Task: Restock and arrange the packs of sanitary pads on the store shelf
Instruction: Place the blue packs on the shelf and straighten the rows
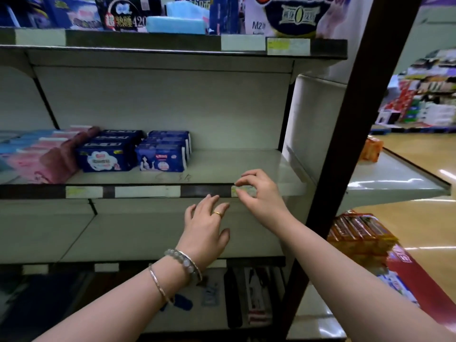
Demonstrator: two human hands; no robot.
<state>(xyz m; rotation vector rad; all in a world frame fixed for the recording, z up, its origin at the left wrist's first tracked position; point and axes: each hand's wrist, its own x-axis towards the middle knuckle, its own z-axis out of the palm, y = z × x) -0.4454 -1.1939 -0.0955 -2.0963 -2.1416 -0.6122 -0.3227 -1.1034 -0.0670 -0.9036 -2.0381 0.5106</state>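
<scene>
Two hands are positioned at the front edge of the middle shelf (234, 164), near its right end. The left hand (206, 228) is lower and closer, with a ring and wrist bracelets (183, 266). Its fingers are extended and slightly spread and grip nothing. The fingertips reach the lower edge of the dark price strip (204, 191), but whether they touch it cannot be confirmed. The right hand (259, 193) is just beside it, to the right and slightly higher. Its thumb and forefinger pinch a small price label (244, 191) seated in the strip, and the other fingers are curled above the shelf edge.

On the left half of the middle shelf, three groups of sanitary pad packs stand in rows running from near the front edge towards the back panel. The pink packs (47, 156) are at the far left, with the dark blue packs (108, 151) beside them. The blue-and-white packs (164, 154) end the line near the centre. The groups stand close together.

On the upper shelf (148, 41), more packs (123, 13) line the front edge. A dark upright post (345, 144) stands to the right of the shelf. Beyond it, orange packets (357, 233) lie on an end shelf.
</scene>
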